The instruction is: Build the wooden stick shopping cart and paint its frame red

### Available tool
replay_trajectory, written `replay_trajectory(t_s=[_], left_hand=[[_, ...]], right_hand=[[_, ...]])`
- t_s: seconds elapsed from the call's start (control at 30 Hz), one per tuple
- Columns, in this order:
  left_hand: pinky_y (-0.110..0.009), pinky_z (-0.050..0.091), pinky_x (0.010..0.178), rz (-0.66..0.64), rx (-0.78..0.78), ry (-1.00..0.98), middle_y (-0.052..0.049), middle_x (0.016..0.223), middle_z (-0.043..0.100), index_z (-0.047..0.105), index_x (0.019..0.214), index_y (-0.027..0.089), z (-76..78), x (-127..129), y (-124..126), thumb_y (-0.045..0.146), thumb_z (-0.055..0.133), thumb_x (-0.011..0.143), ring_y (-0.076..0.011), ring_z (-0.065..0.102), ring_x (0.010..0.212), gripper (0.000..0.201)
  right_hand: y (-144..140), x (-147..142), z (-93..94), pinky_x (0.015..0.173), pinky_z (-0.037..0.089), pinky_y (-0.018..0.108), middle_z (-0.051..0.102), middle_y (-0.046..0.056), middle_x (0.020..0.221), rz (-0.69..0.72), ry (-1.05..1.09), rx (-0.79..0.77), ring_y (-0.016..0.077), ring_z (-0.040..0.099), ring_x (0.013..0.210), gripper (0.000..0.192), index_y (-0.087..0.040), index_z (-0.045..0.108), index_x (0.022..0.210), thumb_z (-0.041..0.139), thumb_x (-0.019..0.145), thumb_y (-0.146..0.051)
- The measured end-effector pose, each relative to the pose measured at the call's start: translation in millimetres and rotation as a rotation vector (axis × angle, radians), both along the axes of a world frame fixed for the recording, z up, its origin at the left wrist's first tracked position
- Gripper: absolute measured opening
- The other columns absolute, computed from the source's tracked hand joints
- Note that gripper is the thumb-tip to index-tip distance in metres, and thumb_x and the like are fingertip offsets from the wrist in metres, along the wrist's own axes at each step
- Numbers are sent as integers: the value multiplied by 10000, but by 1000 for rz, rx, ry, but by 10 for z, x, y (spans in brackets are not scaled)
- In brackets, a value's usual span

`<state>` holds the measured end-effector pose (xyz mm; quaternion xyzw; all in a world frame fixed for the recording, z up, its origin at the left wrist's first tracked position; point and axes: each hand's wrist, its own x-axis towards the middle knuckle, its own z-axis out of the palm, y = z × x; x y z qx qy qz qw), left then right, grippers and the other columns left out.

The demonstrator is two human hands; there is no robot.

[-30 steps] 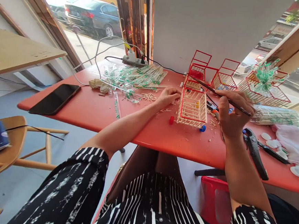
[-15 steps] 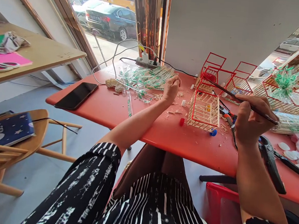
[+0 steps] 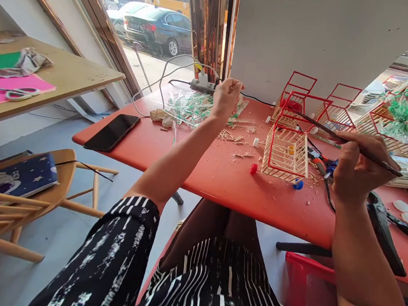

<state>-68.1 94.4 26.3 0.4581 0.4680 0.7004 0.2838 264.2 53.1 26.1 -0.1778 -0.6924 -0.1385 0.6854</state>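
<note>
Brush (image 3: 346,140) in the right hand (image 3: 356,172), pinched near its middle, tip aimed at the stick cage (image 3: 285,152) on the red table (image 3: 195,171). The left hand (image 3: 224,98) hovers, loosely curled, over the green-wrapped sticks (image 3: 189,109) — whether it pinches 1 I cannot tell. Best to steady the cage with the free hand before brushing — light strokes, or the frame may skid.

Hands: two, the left hand (image 3: 225,98) raised, the right hand (image 3: 356,167) gripping one thin brush (image 3: 346,139)
Stick cage on wheels (image 3: 286,154): one
Phone (image 3: 112,132): one
Red table (image 3: 202,171): one
Wooden chair (image 3: 20,195): one
Scissors (image 3: 16,92): one pair
</note>
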Motion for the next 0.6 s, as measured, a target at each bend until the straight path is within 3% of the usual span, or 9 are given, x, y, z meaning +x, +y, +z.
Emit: replay_trajectory(t_s=[0.1, 0.2, 0.3, 0.37, 0.47, 0.53, 0.6], left_hand=[[-242, 329, 459, 42, 65, 228, 63, 543, 407, 635, 755, 210, 138, -263, -225, 354, 605, 1111, -85, 427, 426, 385], [-198, 468, 571, 211, 29, 409, 19, 738, 670, 765, 927, 194, 215, -634, -592, 242, 770, 935, -83, 594, 586, 48], [-240, 602, 848, 438, -72, 572, -65, 1118, 829, 804, 1182, 147, 256, -1076, -1109, 188, 730, 889, -130, 735, 909, 305], [-316, 613, 1020, 600, -239, 688, -100, 1354, 804, 769, 1340, 134, 247, -1375, -1491, 209, 731, 875, -190, 755, 1135, 472], [-497, 579, 1166, 796, -652, 764, -132, 1536, 722, 593, 1593, 157, 119, -1780, -2015, 289, 796, 816, -313, 743, 1309, 815], [-545, 450, 1300, 829, -846, 872, -149, 1684, 606, 478, 1690, 161, -49, -2000, -2288, 385, 839, 778, -376, 580, 1555, 1006], [-553, 417, 1319, 796, -977, 960, -208, 1737, 531, 387, 1742, 104, -244, -2166, -2482, 506, 810, 796, -408, 501, 1622, 1112]], right_hand=[[21, 16, -6, 755, 602, 405, 845, 44, 818, -18, 7, -5, 226, 791, 751, 232, -237, 897, 924, 665, 931, -241], [21, 23, 2, 709, 575, 389, 839, 53, 805, -15, 14, -20, 223, 778, 736, 238, -230, 899, 920, 662, 923, -246], [11, 18, 14, 728, 575, 393, 837, 50, 795, -2, 20, -5, 215, 769, 726, 241, -234, 899, 918, 658, 925, -239], [6, 11, 18, 727, 571, 385, 842, 50, 806, 8, 14, 5, 210, 768, 731, 239, -238, 899, 927, 660, 929, -234], [5, 4, 17, 720, 579, 385, 850, 45, 825, 9, -16, 18, 211, 771, 729, 233, -244, 901, 956, 669, 933, -237], [8, 5, 16, 713, 587, 390, 845, 36, 815, -3, -31, 23, 211, 770, 712, 233, -248, 901, 960, 668, 941, -247], [10, 10, 14, 714, 591, 389, 842, 32, 810, -10, -38, 17, 207, 765, 703, 231, -250, 899, 952, 669, 942, -248]])
